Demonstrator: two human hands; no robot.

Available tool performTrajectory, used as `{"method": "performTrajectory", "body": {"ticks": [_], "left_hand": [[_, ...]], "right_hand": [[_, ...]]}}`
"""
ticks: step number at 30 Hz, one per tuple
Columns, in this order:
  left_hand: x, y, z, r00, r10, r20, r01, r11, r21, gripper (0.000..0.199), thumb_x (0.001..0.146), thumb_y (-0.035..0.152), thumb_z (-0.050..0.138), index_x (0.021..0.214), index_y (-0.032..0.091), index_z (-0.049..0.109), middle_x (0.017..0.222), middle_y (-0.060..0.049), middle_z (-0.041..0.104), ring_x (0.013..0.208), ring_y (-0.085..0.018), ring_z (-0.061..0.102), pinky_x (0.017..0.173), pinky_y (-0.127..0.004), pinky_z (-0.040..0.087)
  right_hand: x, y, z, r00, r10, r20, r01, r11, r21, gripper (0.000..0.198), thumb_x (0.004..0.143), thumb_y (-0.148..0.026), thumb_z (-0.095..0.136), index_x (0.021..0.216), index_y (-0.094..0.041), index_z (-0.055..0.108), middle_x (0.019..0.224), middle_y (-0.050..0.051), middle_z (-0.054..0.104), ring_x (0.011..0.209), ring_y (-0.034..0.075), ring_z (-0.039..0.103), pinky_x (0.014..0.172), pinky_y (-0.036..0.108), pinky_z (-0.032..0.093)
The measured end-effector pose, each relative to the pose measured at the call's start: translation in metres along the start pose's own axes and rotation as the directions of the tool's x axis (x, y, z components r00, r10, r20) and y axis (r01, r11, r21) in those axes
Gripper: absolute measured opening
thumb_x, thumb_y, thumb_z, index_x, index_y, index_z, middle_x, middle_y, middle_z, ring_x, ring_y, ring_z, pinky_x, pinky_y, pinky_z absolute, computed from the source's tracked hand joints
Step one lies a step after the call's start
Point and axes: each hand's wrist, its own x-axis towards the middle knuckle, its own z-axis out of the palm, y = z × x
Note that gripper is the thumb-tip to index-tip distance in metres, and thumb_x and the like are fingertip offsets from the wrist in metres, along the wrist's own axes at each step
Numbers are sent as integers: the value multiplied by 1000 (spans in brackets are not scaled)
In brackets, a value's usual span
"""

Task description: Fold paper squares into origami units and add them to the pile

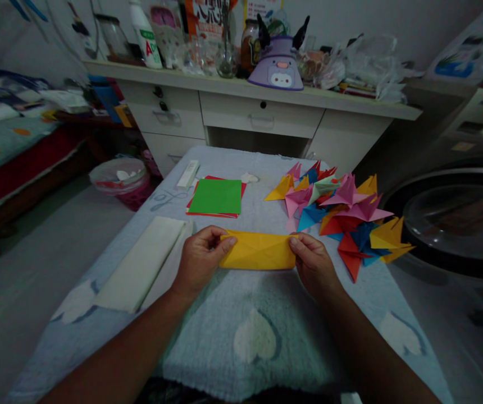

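"Yellow paper [258, 251] is in the middle there, over the near half of the table. How is it held?"

"By both ends. The left hand [203, 255] pinches its left end, thumb on top and fingers curled behind. The right hand [315, 258] does the same at the right end."

"So the fingers are closed on it?"

"Yes, both hands have it between thumb and fingers. It's an oblong with faint creases, long side running left to right. I can't tell whether its lower edge touches the tablecloth [220, 325]."

"What lies beyond it?"

"Just past the left hand is a stack of square sheets [217, 196], green on top with red edges peeking out. Farther left is a slim white box [188, 174]."

"And nearer, on the left?"

"A long white folded piece [142, 264], lying at a slant; paper or cloth, I can't tell."

"The right side?"

"A heap of paper birds [345, 205] in pink, yellow, red, blue and pale green, beyond the right hand and apart from it."

"At the far end?"

"White drawers [262, 115] under a cluttered top, with a pinkish bin [119, 179] on the floor at left."
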Motion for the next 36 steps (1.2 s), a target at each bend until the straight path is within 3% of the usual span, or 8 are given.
{"method": "performTrajectory", "body": {"ticks": [7, 16, 24, 36], "left_hand": [[1, -1, 3, 1000, -5, 2, 5, 994, -107, 21, 72, 25, 74, 82, 19, 56, 62, 6, 53, 55, -7, 48, 52, -17, 36], [1, 8, 3, 1000, 4, -18, -7, 992, -129, 10, 74, 20, 70, 77, 17, 62, 74, 2, 62, 68, -9, 56, 63, -19, 43], [3, 7, 5, 998, -28, -52, 13, 962, -273, 29, 70, 17, 75, 94, 20, 59, 75, 4, 63, 65, -7, 57, 62, -18, 44], [3, 9, 5, 997, -56, -52, 43, 970, -239, 29, 70, 21, 75, 94, 18, 59, 73, 4, 63, 64, -8, 58, 61, -19, 44]], "right_hand": [[-1, -1, 0, 1000, -3, -12, 2, 1000, -20, 20, 75, -39, 74, 71, -21, 66, 68, -1, 62, 63, 13, 55, 61, 24, 43], [0, -2, 0, 1000, 13, -27, -14, 1000, -18, 20, 73, -40, 75, 74, -22, 68, 68, -1, 65, 63, 14, 57, 61, 25, 44], [1, -2, -1, 999, 28, -19, -28, 1000, 3, 20, 72, -39, 77, 73, -22, 68, 66, -2, 65, 62, 13, 57, 62, 24, 44], [0, -2, -1, 998, 37, -43, -38, 999, -20, 20, 72, -40, 77, 74, -22, 68, 70, 0, 65, 66, 16, 59, 63, 27, 47]]}}
